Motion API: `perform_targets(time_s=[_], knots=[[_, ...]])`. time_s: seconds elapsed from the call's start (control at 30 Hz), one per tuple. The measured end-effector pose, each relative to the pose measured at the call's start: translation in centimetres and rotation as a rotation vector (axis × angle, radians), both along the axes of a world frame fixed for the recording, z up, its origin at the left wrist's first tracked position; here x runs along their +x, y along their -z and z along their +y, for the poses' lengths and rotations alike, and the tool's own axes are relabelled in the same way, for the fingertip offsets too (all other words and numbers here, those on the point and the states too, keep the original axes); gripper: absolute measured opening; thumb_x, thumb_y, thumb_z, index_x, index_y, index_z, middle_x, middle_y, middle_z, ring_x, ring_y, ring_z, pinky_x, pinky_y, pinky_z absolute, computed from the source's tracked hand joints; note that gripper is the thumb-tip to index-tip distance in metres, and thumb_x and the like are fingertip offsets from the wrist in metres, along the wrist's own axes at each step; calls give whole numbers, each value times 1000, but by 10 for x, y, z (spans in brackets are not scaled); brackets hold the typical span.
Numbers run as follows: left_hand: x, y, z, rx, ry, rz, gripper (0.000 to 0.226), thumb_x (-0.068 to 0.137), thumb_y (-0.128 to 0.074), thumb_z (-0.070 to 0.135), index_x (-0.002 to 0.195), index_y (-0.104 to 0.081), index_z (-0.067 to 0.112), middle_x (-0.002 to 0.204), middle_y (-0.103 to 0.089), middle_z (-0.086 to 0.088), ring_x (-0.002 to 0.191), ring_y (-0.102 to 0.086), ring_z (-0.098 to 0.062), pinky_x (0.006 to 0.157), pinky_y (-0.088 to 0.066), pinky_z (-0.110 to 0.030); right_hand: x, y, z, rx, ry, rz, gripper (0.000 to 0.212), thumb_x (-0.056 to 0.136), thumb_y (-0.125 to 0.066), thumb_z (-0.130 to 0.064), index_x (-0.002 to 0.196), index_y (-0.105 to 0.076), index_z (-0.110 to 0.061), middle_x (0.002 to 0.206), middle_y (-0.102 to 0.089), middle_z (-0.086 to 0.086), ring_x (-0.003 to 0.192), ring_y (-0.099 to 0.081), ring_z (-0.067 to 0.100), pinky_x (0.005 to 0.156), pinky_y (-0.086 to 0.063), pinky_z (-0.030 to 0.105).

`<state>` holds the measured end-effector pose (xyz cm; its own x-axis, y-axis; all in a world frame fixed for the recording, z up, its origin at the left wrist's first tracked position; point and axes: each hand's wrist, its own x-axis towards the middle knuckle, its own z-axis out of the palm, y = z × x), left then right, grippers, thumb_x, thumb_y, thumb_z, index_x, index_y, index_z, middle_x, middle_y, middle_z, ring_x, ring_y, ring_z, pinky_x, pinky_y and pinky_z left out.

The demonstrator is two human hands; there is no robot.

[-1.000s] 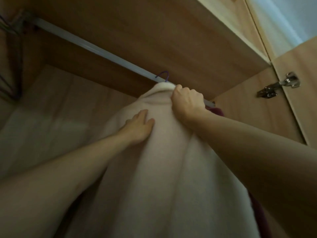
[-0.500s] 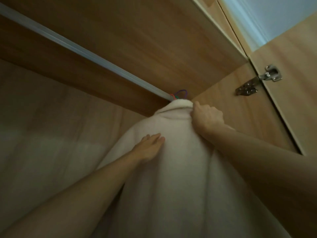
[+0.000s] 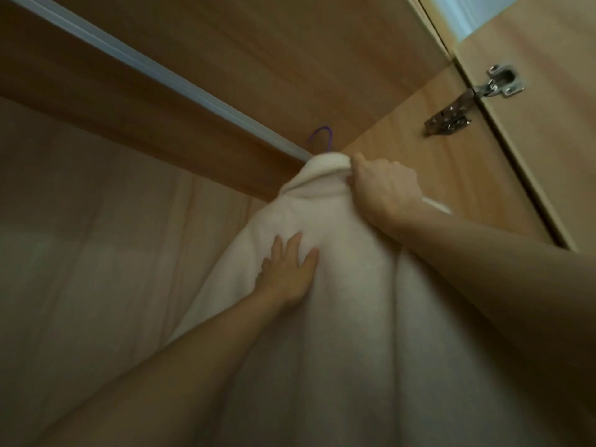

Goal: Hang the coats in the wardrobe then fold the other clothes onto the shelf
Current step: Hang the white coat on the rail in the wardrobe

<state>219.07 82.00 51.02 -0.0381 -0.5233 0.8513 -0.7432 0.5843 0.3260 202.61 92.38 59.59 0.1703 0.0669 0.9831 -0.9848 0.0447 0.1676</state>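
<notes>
A cream fleece coat [image 3: 348,317] hangs inside the wardrobe from a purple hanger hook [image 3: 322,137] over the metal rail [image 3: 161,72]. It sits at the rail's right end, close to the side wall. My right hand [image 3: 385,188] grips the coat's collar just below the hook. My left hand [image 3: 288,269] lies flat, fingers spread, against the coat's shoulder. The hanger's body is hidden under the coat.
The wardrobe's wooden top panel [image 3: 290,43] is just above the rail. The right side wall [image 3: 451,175] carries a metal hinge [image 3: 467,101] for the open door [image 3: 548,124]. The pale back wall [image 3: 96,237] is on the left.
The coat and both hands have slid right along the rail toward the side wall. A dark red garment seen beside it a second ago is no longer visible.
</notes>
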Motion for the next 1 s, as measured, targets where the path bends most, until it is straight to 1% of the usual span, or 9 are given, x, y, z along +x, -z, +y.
perform_targets(time_s=[0.17, 0.4, 0.5, 0.6, 0.67, 0.73, 0.83, 0.9, 1.0], knots=[[36, 11, 16, -282, -159, 124, 53, 97, -29, 59, 145, -26, 36, 158, -15, -5, 140, -26, -35, 116, -21, -48, 35, -13, 13, 6, -42, 93, 20, 99, -40, -23, 115, -48, -13, 112, -62, 20, 100, -61, 41, 65, -33, 37], [60, 25, 7, -28, -20, -174, 55, 101, -34, 47, 153, -21, 32, 158, -29, -3, 143, -29, -21, 117, -21, -30, 29, -7, -4, 122, 71, 77, 29, 101, -38, -27, 123, -53, -17, 115, -63, 13, 102, -62, 36, 68, -34, 35], [53, 38, 12, 17, 31, -179, 60, 101, -38, 47, 154, -14, 34, 158, -27, -2, 144, -28, -20, 115, -20, -26, 24, 3, 3, 150, 90, 54, 30, 102, -35, -26, 126, -50, -16, 119, -61, 14, 106, -59, 35, 71, -35, 37], [41, 64, 14, 79, 35, -168, 63, 100, -32, 53, 153, -3, 38, 163, -5, -3, 150, -8, -19, 120, -8, -31, 33, 29, 6, 181, 214, -9, 43, 99, -30, -21, 140, -37, -10, 137, -43, 15, 124, -40, 32, 95, -34, 46], [32, 93, 12, 96, 50, -149, 63, 99, -25, 56, 153, 2, 37, 163, 3, -1, 150, 2, -22, 122, -3, -43, 44, 58, 3, 227, 306, -27, 58, 98, -30, -28, 150, -17, -7, 151, -24, 19, 139, -21, 35, 110, -16, 58], [25, 126, 15, 120, 50, -165, 66, 94, -15, 64, 152, 7, 40, 163, 5, 5, 150, 7, -23, 119, -6, -54, 52, 96, 3, 320, 369, 2, 64, 98, -27, -37, 153, -10, -10, 159, -2, 21, 146, 3, 40, 110, 4, 67], [23, 171, 30, 142, -102, -348, 60, 98, -16, 56, 153, 3, 39, 163, 3, 5, 150, 0, -27, 116, -13, -57, 56, 161, 10, 463, 378, 85, 62, 100, -24, -33, 153, -5, -9, 159, 10, 22, 144, 16, 45, 109, 6, 68], [30, 200, 49, 133, -95, -396, 56, 101, -23, 48, 154, -8, 35, 162, -10, 1, 147, -14, -27, 114, -23, -55, 55, 209, 14, 483, 304, 137, 58, 98, -25, -20, 152, -13, -2, 158, 3, 27, 144, 8, 47, 113, 5, 61], [51, 241, 77, 138, -65, -499, 58, 99, -27, 49, 153, -16, 34, 157, -28, -4, 138, -36, -26, 107, -38, -45, 55, 286, 28, 424, 226, 127, 62, 79, -29, -17, 134, -52, 4, 146, -37, 30, 137, -31, 48, 114, 3, 52]])
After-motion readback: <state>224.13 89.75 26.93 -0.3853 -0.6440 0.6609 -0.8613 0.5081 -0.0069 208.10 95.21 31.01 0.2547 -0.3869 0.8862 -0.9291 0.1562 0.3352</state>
